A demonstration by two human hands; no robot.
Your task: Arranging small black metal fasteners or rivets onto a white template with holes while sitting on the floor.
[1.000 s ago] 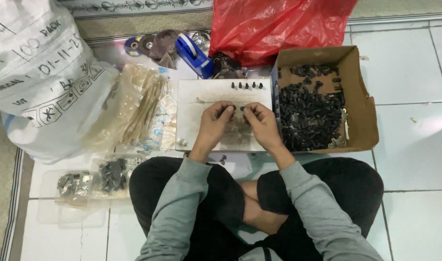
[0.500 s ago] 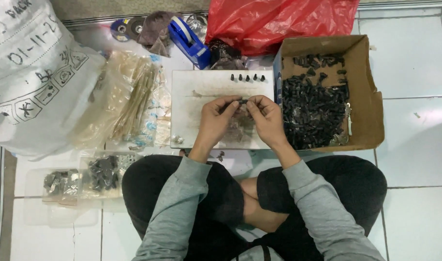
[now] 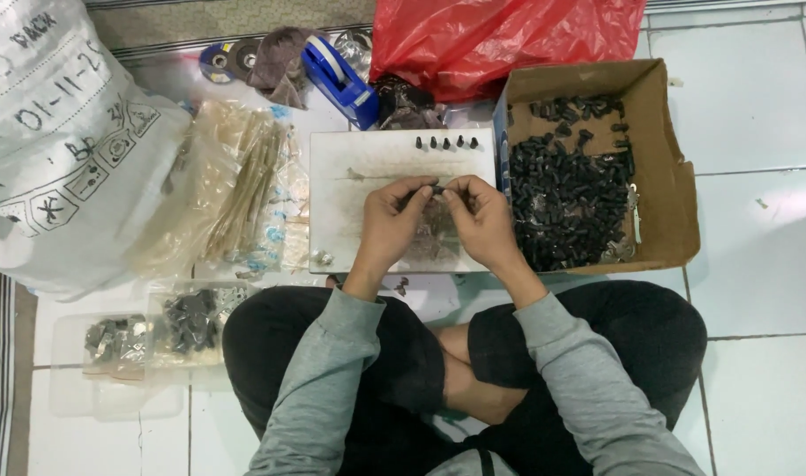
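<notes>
A person sits cross-legged on a white tiled floor. At the far left lies a big white printed sack, and at the top a crumpled red plastic bag. To the right stands an open cardboard box heaped with small black parts. Left of centre lie clear plastic bags of pale strips, and nearer the knee smaller clear packets of dark pieces. A blue tape dispenser sits by the red bag. Before the person lies a white board, with a row of five small black parts standing along its far edge. Over the board, the left hand and right hand meet fingertip to fingertip, both pinched closed on one small black part held between them just above the board's middle.
</notes>
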